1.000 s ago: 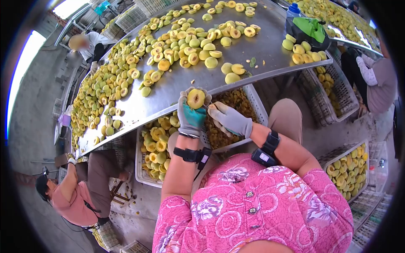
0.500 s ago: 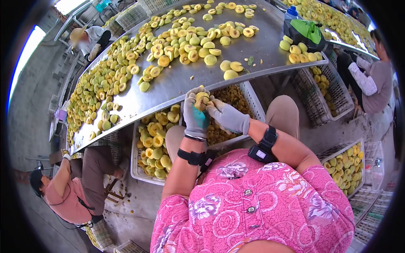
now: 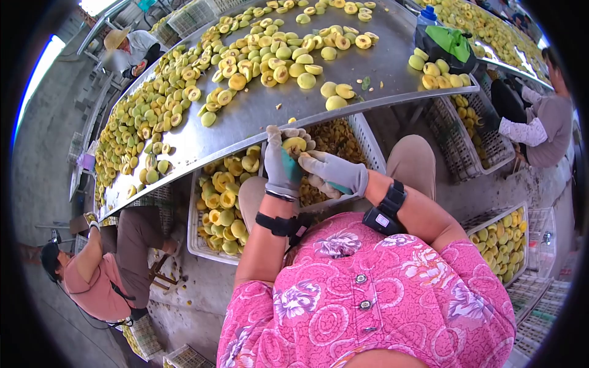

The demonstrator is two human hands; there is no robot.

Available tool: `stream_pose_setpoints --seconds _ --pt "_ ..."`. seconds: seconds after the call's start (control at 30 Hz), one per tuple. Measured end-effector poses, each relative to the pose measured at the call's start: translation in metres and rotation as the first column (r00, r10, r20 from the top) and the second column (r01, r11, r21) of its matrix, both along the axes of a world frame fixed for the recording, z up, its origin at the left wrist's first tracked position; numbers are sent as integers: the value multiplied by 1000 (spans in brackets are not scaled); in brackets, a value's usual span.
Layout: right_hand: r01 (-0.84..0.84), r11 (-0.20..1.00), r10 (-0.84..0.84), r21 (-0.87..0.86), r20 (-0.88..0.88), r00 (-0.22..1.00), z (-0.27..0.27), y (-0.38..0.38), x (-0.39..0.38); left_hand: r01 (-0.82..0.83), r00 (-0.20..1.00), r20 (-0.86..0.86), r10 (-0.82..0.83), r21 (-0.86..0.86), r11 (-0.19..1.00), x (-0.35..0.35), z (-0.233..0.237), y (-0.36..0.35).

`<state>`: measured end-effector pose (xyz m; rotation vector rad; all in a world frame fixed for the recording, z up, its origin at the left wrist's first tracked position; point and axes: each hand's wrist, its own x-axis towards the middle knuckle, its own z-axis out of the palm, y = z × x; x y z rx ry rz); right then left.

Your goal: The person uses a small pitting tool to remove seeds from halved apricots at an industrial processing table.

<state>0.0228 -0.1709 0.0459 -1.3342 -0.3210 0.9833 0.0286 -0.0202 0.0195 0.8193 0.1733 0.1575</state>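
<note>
My left hand (image 3: 283, 162), in a grey and green glove, holds a yellow-green fruit half (image 3: 294, 146) just below the metal table's front edge. My right hand (image 3: 334, 172), also gloved, meets the fruit from the right with its fingers bent together; whatever it grips there is too small to make out. Beneath both hands stands a crate of brown-yellow scraps (image 3: 361, 138). Left of it, a white crate (image 3: 195, 236) holds hollowed yellow fruit halves. Many fruit halves (image 3: 279, 58) lie on the metal table (image 3: 264, 113).
Co-workers sit at the lower left (image 3: 101, 279), upper left (image 3: 132, 52) and right (image 3: 546, 126). A dark bag with green cloth (image 3: 451, 46) and a blue-capped bottle (image 3: 425, 18) stand on the table. More fruit crates (image 3: 500, 242) are at the right.
My right hand's lower fingers have spread downward, and the fruit in my left hand shows more of its face. The upper-left co-worker's head has lifted; the right co-worker's arm has moved down.
</note>
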Motion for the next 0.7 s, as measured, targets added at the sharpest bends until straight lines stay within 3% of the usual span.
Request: stream_pose_setpoints --seconds 0.07,0.17,0.23,0.27,0.33,0.4,0.47,0.5,0.53,0.57,0.6,0.63,0.67,0.7 --pt "-74 993 89 96 -165 982 -3 -3 3 11 1000 -22 -12 -69 998 -3 3 0" --pt "-89 995 94 44 -143 985 -3 -2 4 84 996 -19 -86 -108 991 -7 6 1" --pt "-53 999 54 11 -70 996 -4 1 -1 -124 992 20 123 242 962 -9 4 -5" --pt "-15 1000 15 -19 9 1000 -4 3 -2 -125 992 19 124 243 962 -10 4 -5" --pt "-49 999 49 10 -29 998 -5 1 2 -51 998 22 52 -55 997 -11 5 -5" --pt "-79 996 81 39 -71 994 -9 2 2 -80 996 24 81 -34 996 -13 5 -7" --pt "25 999 -19 -28 187 982 -18 10 1 -107 994 30 108 -12 994 -13 5 -11" --pt "24 999 -19 -28 188 982 -20 10 0 -190 981 65 184 109 976 -13 7 -15" --pt "8 1000 -9 7 163 987 -20 10 0 -275 960 110 256 225 935 -13 9 -16" --pt "-7 999 2 42 138 990 -20 10 0 -278 959 112 259 223 934 -14 11 -12" --pt "-10 999 4 42 139 990 -15 7 1 -138 990 44 133 142 980 -17 13 -5" --pt "-86 995 87 42 -16 996 -8 0 2 2 1000 -14 -1 50 999 -19 14 -1" --pt "-161 986 168 53 -172 971 -3 -4 2 2 1000 -18 -1 49 999 -20 13 -1" --pt "-160 987 163 31 -165 973 0 -4 -1 2 1000 -24 2 160 987 -21 14 -1"
